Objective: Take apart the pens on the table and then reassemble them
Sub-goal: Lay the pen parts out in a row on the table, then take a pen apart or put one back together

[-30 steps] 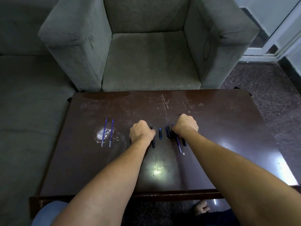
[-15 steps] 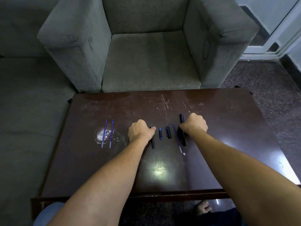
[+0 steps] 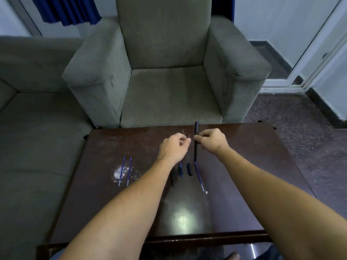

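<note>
One slim black plastic pen barrel (image 3: 196, 128) stands near-upright at frame centre above the dark bench (image 3: 244, 166), pinched mid-length by fingers of our right hand (image 3: 211, 138). Fingers of our left hand (image 3: 173, 147) curl beside it, contents unclear. Probably light, stiff, slick; we would grip near its ends.

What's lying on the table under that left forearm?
A black pen piece pokes out from beneath the left forearm, lying on the table. Its far end is covered by the arm, so its full length cannot be seen.
</note>
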